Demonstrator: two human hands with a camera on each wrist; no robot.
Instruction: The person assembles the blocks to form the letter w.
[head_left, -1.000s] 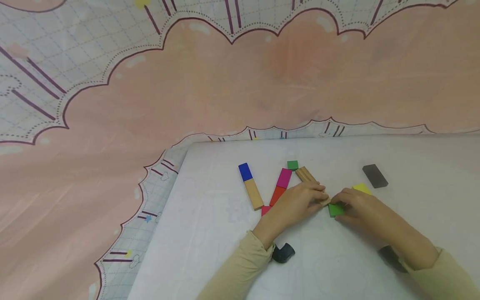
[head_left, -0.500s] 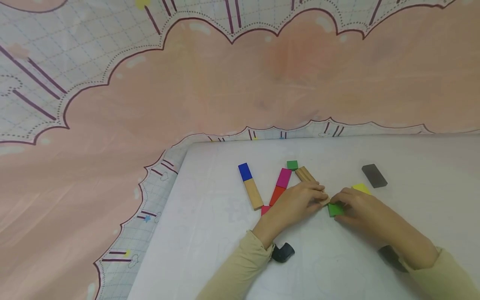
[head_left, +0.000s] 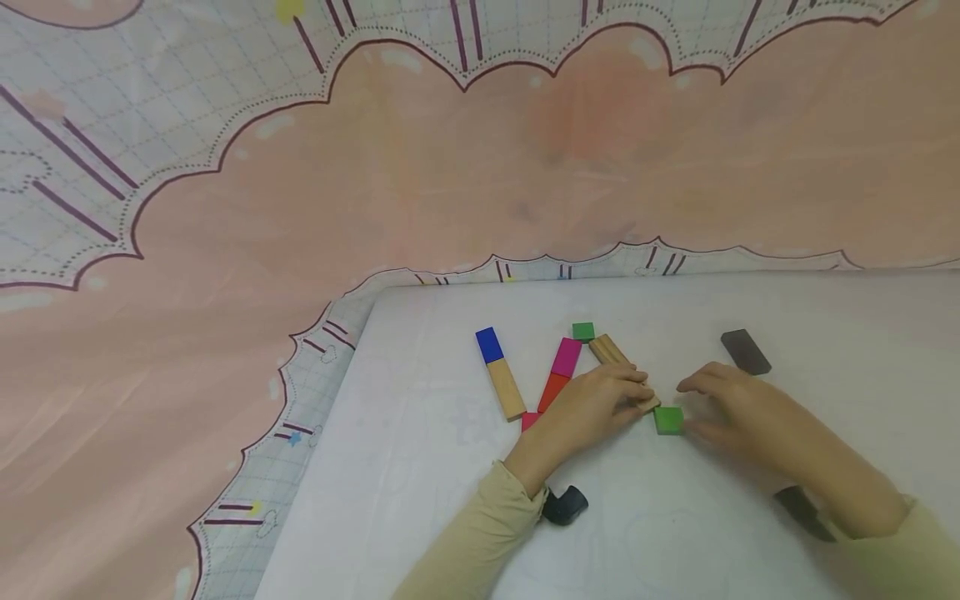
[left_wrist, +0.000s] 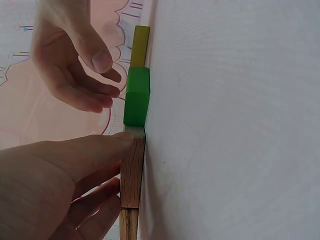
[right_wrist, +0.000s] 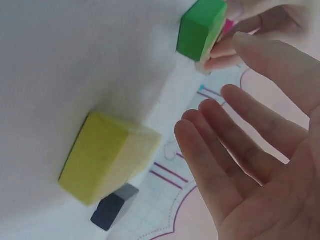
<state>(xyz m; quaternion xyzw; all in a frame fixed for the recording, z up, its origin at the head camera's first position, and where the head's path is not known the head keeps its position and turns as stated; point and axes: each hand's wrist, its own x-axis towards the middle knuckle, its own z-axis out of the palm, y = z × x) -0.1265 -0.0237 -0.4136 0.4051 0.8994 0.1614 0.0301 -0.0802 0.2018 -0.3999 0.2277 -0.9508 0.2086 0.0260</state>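
In the head view my left hand (head_left: 592,412) pinches a plain wooden block (left_wrist: 132,175) between thumb and fingers. That block lies end to end with a grooved wooden block (head_left: 610,349), and a bright green block (head_left: 669,421) sits against its near end. My right hand (head_left: 757,408) hovers just right of the green block, fingers spread and holding nothing. A yellow block (right_wrist: 95,155) lies near the right hand in the right wrist view; in the head view that hand hides it.
Left of the hands lie a blue block (head_left: 490,344) with a wooden one (head_left: 506,389), and a magenta block (head_left: 567,357) above a red one (head_left: 554,392). A small dark green block (head_left: 583,332) tops the row. A dark grey block (head_left: 746,352) lies at back right.
My right hand has let go of the bright green block and moved a little to the right, its fingers opening. The yellow block is now covered in the head view. My left hand stays put.
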